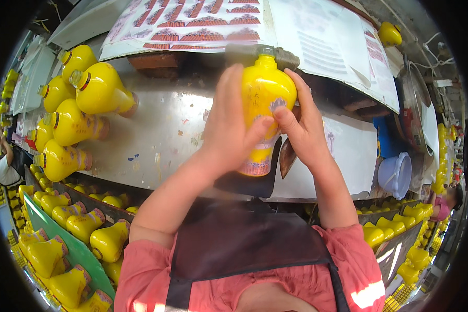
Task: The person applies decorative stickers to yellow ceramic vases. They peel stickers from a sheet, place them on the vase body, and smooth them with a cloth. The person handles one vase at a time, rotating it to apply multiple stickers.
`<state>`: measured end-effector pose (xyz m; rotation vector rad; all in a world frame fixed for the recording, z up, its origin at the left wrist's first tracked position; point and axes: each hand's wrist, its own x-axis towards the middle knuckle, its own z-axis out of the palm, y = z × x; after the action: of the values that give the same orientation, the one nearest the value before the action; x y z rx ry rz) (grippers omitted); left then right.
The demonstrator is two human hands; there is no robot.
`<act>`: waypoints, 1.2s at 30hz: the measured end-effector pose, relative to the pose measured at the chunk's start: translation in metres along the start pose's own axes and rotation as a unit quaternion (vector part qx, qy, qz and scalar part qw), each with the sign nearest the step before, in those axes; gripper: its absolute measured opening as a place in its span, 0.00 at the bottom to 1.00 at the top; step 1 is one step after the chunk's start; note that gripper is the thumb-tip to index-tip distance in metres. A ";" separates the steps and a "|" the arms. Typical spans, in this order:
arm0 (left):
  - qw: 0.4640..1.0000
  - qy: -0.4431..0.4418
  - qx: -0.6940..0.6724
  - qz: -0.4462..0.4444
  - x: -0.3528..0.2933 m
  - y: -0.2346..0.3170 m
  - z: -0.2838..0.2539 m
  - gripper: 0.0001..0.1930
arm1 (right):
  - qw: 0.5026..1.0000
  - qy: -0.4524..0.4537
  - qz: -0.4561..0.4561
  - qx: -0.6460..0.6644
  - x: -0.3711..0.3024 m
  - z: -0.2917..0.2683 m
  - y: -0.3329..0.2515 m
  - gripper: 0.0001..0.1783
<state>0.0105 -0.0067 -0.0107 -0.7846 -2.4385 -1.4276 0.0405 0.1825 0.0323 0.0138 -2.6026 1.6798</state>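
Note:
A glossy yellow bottle (265,86) stands upright between my hands over the work table, its narrow clear-topped neck pointing away from me. Purple flower and dark lettering decals show on its body, and a patterned band circles its foot. My left hand (226,122), a little blurred, presses along its left side with the thumb on the front. From the right, my right hand (306,130) wraps the bottle, its thumb lying by the purple flower decal. A dark cloth (244,186) lies beneath the bottle's foot, and a brown pointed piece (287,157) sits just right of it.
Several finished-looking yellow bottles (101,88) stand at the table's left. Decal sheets (203,26) cover a raised board at the back. A pale blue bucket (395,174) is at the right. Crates of bottles (109,240) flank me. Other people appear at both far edges.

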 end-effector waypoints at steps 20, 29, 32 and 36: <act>0.977 -0.021 -0.202 -0.067 -0.009 -0.008 -0.001 0.46 | 0.999 0.007 0.029 -0.028 -0.014 0.002 0.005 0.49; 0.975 -0.043 -0.196 -0.098 -0.017 -0.007 0.007 0.48 | 0.999 -0.005 -0.003 -0.041 -0.018 0.002 0.017 0.57; 0.956 -0.041 -0.269 -0.111 -0.018 -0.008 0.007 0.48 | 0.998 0.001 -0.016 -0.061 -0.021 0.002 0.018 0.58; 0.964 -0.046 -0.241 -0.105 -0.018 -0.008 0.008 0.47 | 0.991 0.011 -0.052 -0.125 -0.021 0.004 0.020 0.58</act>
<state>0.0216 -0.0095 -0.0285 -0.7062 -2.3190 -2.1596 0.0612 0.1866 0.0112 0.1198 -2.7230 1.3049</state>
